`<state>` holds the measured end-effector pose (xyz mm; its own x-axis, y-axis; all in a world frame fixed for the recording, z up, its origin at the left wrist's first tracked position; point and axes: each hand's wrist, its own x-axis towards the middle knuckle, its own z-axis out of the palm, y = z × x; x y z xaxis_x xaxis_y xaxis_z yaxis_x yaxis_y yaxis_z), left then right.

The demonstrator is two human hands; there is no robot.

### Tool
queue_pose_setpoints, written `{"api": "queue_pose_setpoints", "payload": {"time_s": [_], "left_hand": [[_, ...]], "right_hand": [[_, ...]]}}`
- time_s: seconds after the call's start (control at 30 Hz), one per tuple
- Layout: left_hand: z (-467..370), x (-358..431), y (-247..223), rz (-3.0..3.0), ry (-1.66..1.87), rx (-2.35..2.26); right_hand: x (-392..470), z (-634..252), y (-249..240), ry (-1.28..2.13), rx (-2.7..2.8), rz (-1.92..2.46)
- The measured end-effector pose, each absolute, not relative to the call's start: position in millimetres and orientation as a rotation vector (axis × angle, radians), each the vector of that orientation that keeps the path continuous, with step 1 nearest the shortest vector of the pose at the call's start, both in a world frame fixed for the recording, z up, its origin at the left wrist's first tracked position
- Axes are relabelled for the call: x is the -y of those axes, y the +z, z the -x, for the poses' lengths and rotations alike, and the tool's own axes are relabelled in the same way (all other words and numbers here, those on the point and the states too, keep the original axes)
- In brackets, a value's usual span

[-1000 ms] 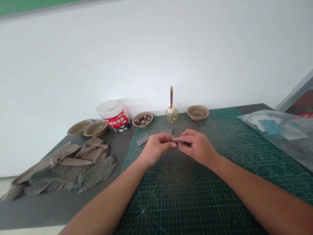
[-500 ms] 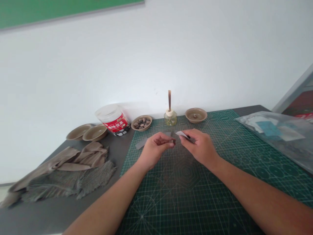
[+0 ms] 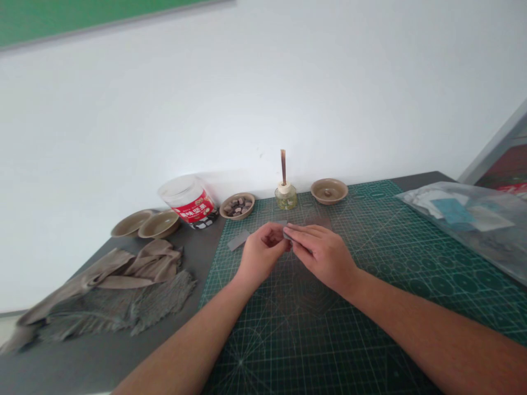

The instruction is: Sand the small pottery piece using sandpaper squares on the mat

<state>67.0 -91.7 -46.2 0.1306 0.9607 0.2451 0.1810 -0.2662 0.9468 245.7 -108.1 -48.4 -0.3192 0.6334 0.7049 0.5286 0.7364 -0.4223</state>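
Observation:
My left hand (image 3: pixel 263 253) is closed in a pinch above the green cutting mat (image 3: pixel 296 334). The small stone between its fingertips is almost wholly hidden now. My right hand (image 3: pixel 325 253) meets it from the right, its fingers closed over a small grey piece of sandpaper (image 3: pixel 287 235) that lies against the left fingertips. Just beyond my left hand, grey strips (image 3: pixel 237 241) lie flat on the mat. A brown bowl (image 3: pixel 237 218) behind them holds several small dark and pinkish stones (image 3: pixel 239 206).
By the wall stand a reed diffuser (image 3: pixel 286 197), another brown bowl (image 3: pixel 329 201) and a tilted plastic jar (image 3: pixel 191 203) with a red label. Two bowls (image 3: pixel 158 226) and crumpled brown and grey cloths (image 3: pixel 119 291) lie left. A clear plastic bag (image 3: pixel 465 219) rests at right.
My right hand has moved left with the sandpaper, from a gap away to contact with my left fingertips. The left hand stays nearly in place.

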Motion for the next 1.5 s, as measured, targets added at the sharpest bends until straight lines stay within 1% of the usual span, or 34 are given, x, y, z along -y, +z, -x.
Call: {"api": "queue_pose_setpoints", "payload": {"time_s": [0.13,0.3,0.43,0.73,0.93,1.03,1.17,1.5], "left_hand": [[-68.0,94.7,-45.1,-1.572,1.248,-1.186],[-71.2,97.7,-43.0,-1.552,1.338,-1.230],[-72.1,98.4,-41.6,-1.539,1.334,-1.242],[-72.9,100.9,-40.4,-1.497,1.402,-1.253],[-70.4,96.8,-47.9,-1.428,1.437,-1.185],[-73.4,96.9,-46.7,-1.439,1.420,-1.192],[-75.8,98.5,-43.3,-1.550,1.425,-1.234],[-75.2,98.4,-44.0,-1.502,1.423,-1.205]], "right_hand": [[104.2,-245.8,-52.3,0.026,2.072,0.915],[102.1,-242.2,-52.0,-0.013,2.068,0.939],[102.0,-241.5,-49.4,-0.077,2.097,0.953],[105.1,-242.2,-48.4,-0.075,2.090,0.951],[96.0,-251.2,-47.0,-0.018,2.001,1.233],[101.7,-247.5,-44.3,0.010,1.953,1.109],[110.2,-237.5,-46.0,-0.001,2.075,0.938],[106.5,-238.4,-48.8,-0.162,2.157,0.961]]}}
